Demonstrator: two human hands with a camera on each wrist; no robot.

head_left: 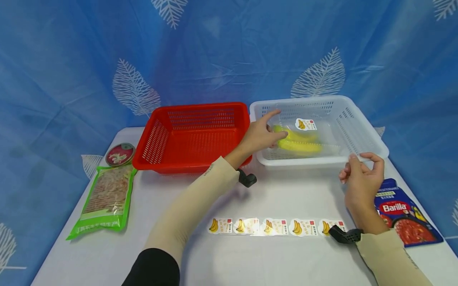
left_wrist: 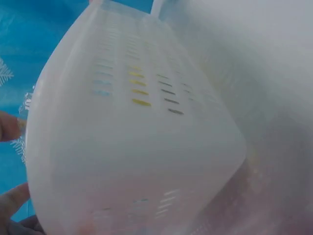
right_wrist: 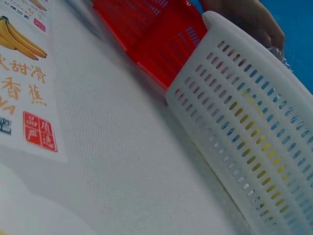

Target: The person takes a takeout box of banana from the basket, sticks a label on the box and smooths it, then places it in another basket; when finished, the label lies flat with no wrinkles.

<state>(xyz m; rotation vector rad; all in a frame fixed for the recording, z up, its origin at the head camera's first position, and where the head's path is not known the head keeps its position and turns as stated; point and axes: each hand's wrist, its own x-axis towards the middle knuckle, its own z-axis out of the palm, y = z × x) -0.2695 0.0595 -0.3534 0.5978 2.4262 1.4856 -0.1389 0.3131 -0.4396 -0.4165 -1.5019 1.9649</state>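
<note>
A clear plastic bag of yellow bananas (head_left: 298, 146), with a banana sticker (head_left: 305, 124) on it, lies inside the white basket (head_left: 365, 131). My left hand (head_left: 259, 135) reaches over the basket's left side, index finger and thumb spread apart at the bag's left edge. In the left wrist view its fingertips (left_wrist: 9, 126) show beside the basket rim, close to clear plastic. My right hand (head_left: 363, 180) is at the basket's front right corner, fingers loosely bent, nothing visible held between them. Whether it touches the rim cannot be told.
A red basket (head_left: 193, 165) adjoins the white one on the left. Farther left are a round tin (head_left: 120, 154) and a green-edged food packet (head_left: 105, 198). A strip of banana stickers (head_left: 275, 227) lies in front. A blue Barilla pouch (head_left: 406, 214) lies at right.
</note>
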